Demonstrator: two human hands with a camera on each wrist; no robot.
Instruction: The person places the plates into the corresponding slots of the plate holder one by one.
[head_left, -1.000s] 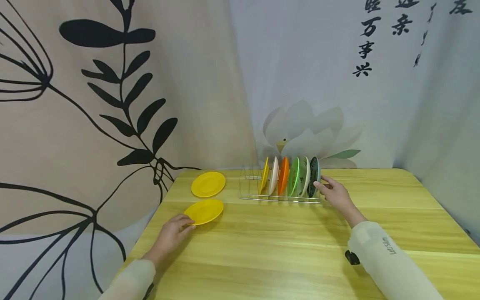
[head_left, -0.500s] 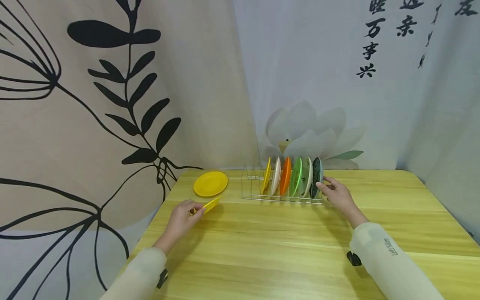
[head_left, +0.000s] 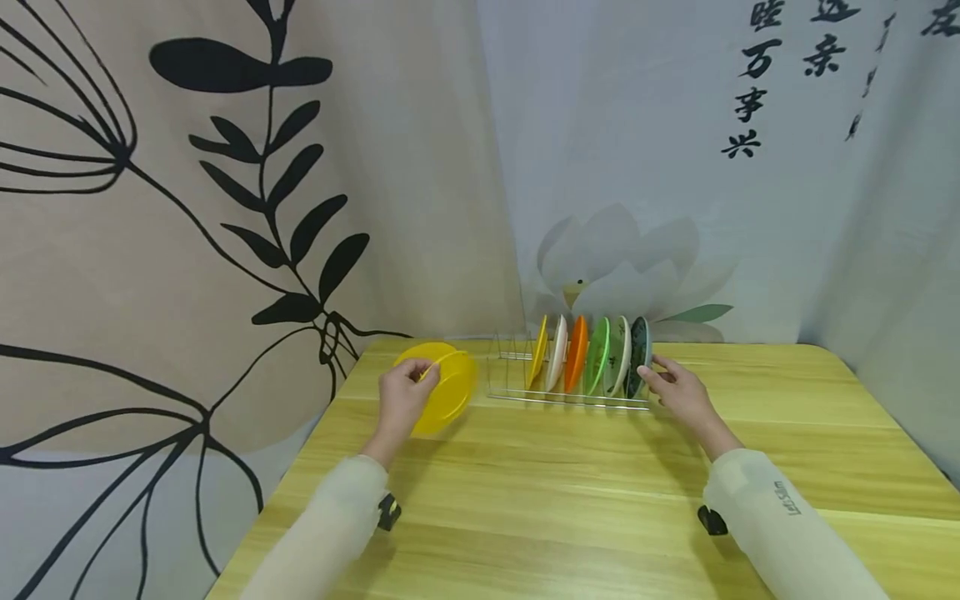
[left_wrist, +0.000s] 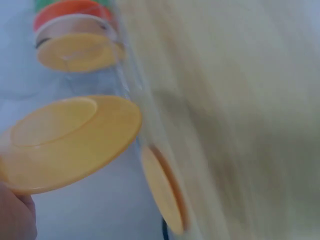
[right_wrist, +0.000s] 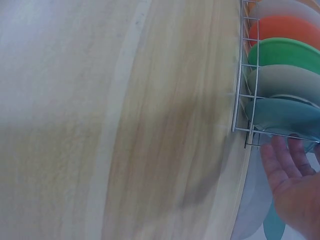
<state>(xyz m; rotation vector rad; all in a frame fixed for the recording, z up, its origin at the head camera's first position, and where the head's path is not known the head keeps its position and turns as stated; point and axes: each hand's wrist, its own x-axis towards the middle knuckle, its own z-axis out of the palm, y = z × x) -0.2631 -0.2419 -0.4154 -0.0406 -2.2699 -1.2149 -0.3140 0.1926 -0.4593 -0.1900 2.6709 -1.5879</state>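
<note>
My left hand (head_left: pixel 401 396) pinches the rim of a yellow plate (head_left: pixel 456 392), held raised and tilted above the table. Behind it a second yellow plate (head_left: pixel 415 352) lies flat, partly covered by the first. The left wrist view shows the held plate (left_wrist: pixel 75 145) from close by, with the lying plate (left_wrist: pixel 162 190) beyond. Over at the wire dish rack (head_left: pixel 517 395), my right hand (head_left: pixel 681 396) rests its fingertips at the right end, by the dark patterned plate (head_left: pixel 640 350). Its fingers (right_wrist: pixel 282 157) look extended in the right wrist view.
Several plates stand upright in the rack: yellow (head_left: pixel 539 352), white (head_left: pixel 557 354), orange (head_left: pixel 576 354), green (head_left: pixel 597 357) and pale patterned (head_left: pixel 619 357). Slots at the rack's left end hold nothing. A printed curtain (head_left: pixel 420 167) hangs behind the wooden table (head_left: pixel 570 500).
My left hand has lifted the nearer yellow plate off the table, turned it and carried it up and rightward, in front of the other one. My right hand stays at the rack's end.
</note>
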